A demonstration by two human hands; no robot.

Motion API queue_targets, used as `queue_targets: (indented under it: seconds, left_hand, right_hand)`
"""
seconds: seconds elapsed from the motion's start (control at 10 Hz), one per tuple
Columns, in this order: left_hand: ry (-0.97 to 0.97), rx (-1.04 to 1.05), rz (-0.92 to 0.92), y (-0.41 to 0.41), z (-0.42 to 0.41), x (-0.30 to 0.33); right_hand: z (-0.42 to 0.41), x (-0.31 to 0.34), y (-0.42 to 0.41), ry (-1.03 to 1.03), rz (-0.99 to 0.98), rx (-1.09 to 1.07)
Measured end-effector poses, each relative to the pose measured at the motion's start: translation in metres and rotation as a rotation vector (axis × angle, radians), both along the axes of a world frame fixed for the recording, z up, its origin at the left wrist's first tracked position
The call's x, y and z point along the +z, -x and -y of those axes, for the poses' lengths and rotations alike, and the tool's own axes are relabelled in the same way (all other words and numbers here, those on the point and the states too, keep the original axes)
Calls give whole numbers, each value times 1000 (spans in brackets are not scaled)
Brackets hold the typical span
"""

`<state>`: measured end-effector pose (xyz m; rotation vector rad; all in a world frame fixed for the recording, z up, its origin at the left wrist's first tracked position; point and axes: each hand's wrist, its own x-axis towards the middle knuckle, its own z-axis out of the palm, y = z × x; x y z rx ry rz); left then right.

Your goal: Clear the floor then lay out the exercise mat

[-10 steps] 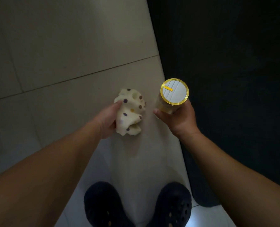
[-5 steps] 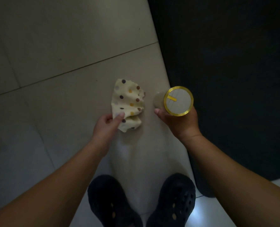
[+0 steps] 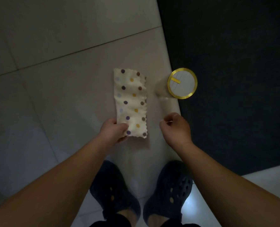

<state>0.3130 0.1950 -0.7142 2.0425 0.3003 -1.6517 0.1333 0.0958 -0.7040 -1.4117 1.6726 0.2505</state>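
**Floor not yet clear; mat already lying open**

Landmark: the dark mat (image 3: 226, 79), spread flat on the tiled floor (image 3: 54, 46), filling the far right of the view. Whether it is in its final place, cannot tell.

- Cup (image 3: 179, 84), gold-rimmed lid with a flat white top, stands upright at the mat's left edge, the lid overlapping the edge as seen from above. Whether its base sits on mat or tile is hidden.
- Spotted cloth (image 3: 130, 102), cream with coloured dots, hangs as a long folded strip just left of the cup, well clear of the mat. Seems to be off the floor, though the far end may touch.
- Left hand (image 3: 115, 131) pinches the near end of the cloth, thumb on top.
- Right hand (image 3: 174, 126) is loosely curled and holds nothing, near the mat's left edge, on the near side of the cup and apart from it.
- Two dark clogs (image 3: 114, 185) on the tile, near side of the mat's lower corner.

Judgement on progress: clearing is partway. Cloth is in hand; cup remains to be taken away. Both then need a place off the floor. After that, the mat may only want straightening.
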Motion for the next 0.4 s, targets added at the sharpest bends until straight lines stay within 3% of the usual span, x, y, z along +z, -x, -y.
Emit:
queue_targets:
  seconds: [0.1, 0.2, 0.4]
  left_hand:
    - [-68, -443, 280, 2, -10, -3]
    - [-226, -652, 338, 3, -18, 5]
    - [-334, -821, 160, 5, -47, 58]
  right_hand:
    - [-11, 2, 1, -117, -30, 152]
    - [-20, 11, 4, -237, -23, 216]
    - [-29, 63, 12, -378, -29, 215]
